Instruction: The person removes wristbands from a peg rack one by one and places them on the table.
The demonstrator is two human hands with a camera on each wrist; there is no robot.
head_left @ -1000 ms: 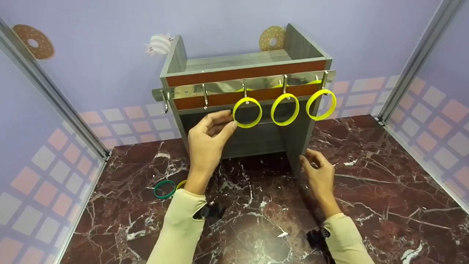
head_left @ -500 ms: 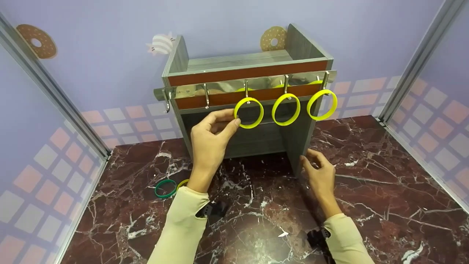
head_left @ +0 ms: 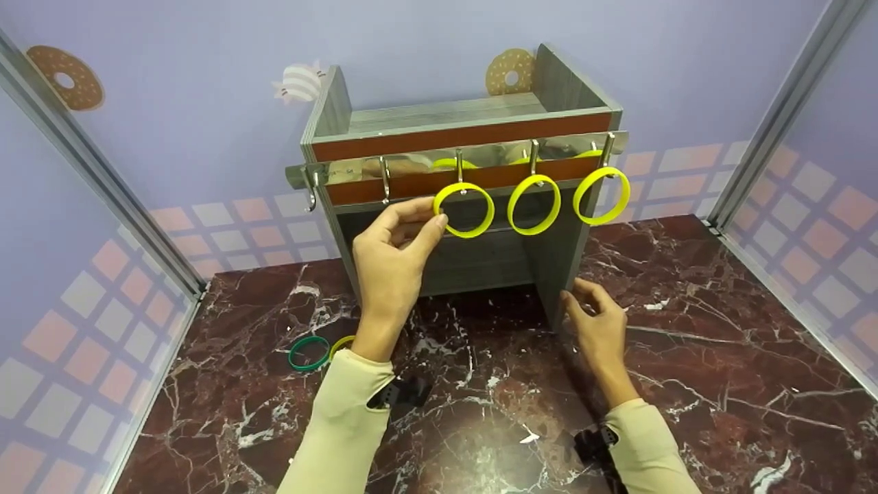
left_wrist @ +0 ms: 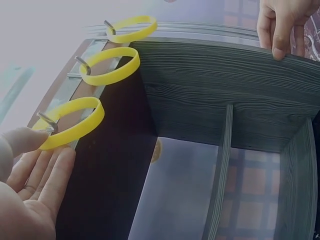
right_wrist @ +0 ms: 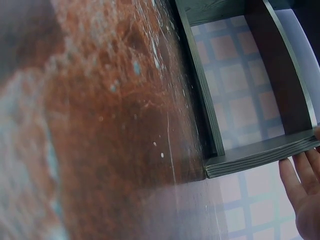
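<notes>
My left hand (head_left: 392, 257) pinches the left side of a yellow wristband (head_left: 468, 235) between thumb and fingers. This band hangs on the middle hook of a metal hook rail (head_left: 420, 163), and the hook passes through it in the left wrist view. Two more yellow wristbands, a middle one (head_left: 531, 232) and a right one (head_left: 600, 222), hang on the two hooks to the right. My right hand (head_left: 602, 329) grips the front edge of the right side panel (head_left: 557, 264) of a small grey wooden shelf, low down, with the thumb on the inner side.
Two hooks at the rail's left end, one of them a bare hook (head_left: 385, 182), carry nothing. On the dark red marble table (head_left: 494, 412) lie a green wristband (head_left: 291, 355) and a yellow one (head_left: 335, 348), partly behind my left wrist. Panelled walls (head_left: 82, 171) stand around.
My left thumb and fingers have moved slightly up along the yellow wristband, which has turned a little wider to view. The right hand stays on the side panel.
</notes>
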